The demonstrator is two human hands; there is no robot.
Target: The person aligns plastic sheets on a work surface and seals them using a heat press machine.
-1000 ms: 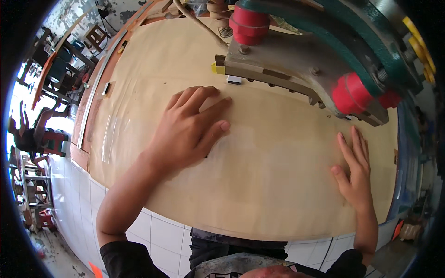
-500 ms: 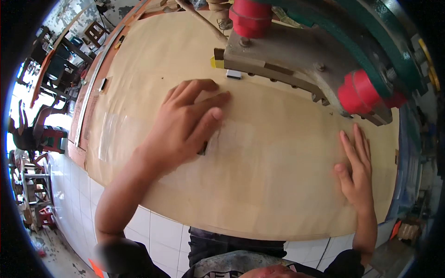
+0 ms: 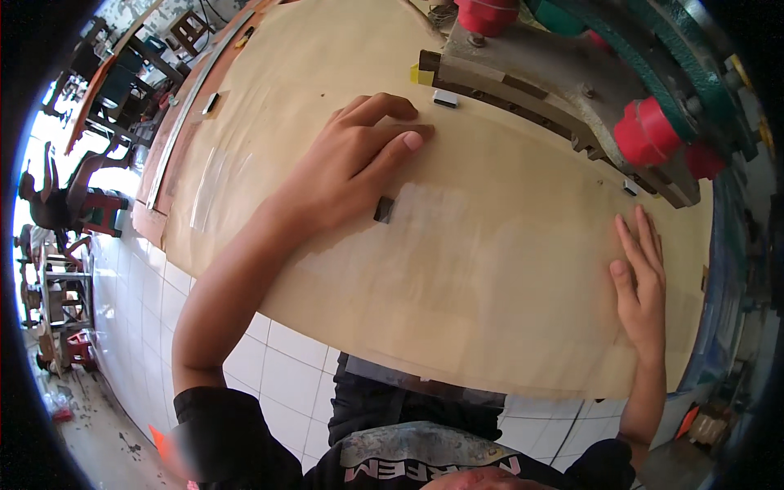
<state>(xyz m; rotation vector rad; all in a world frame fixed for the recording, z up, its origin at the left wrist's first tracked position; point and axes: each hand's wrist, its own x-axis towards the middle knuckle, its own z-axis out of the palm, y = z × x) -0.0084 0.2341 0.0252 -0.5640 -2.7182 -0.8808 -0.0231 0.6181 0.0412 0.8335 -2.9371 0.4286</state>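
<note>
A large tan sheet (image 3: 490, 310) covers the worktop in front of me. My left hand (image 3: 355, 159) rests on it left of the middle, palm down, with the fingers loosely bent and the thumb apart; nothing shows in it. Beside its wrist lies a small dark square piece (image 3: 384, 210). My right hand (image 3: 643, 282) lies flat near the sheet's right side, fingers stretched toward the machine. Just beyond those fingertips sits a small white-topped block (image 3: 630, 187). A similar white-and-black block (image 3: 445, 99) is past my left fingertips, close to the metal bar.
A machine with a grey metal bar (image 3: 523, 90), red knobs (image 3: 649, 131) and a green frame (image 3: 645, 61) overhangs the far right. At left are a clear plastic strip (image 3: 202, 189), a small black block (image 3: 211, 103) and a long metal ruler (image 3: 181, 122). Stools and benches stand beyond.
The whole view has shifted, so the sheet and machine sit higher and farther right. The dark piece by my left wrist is now uncovered, and the block beyond my right fingers shows. Both hands stay on the sheet.
</note>
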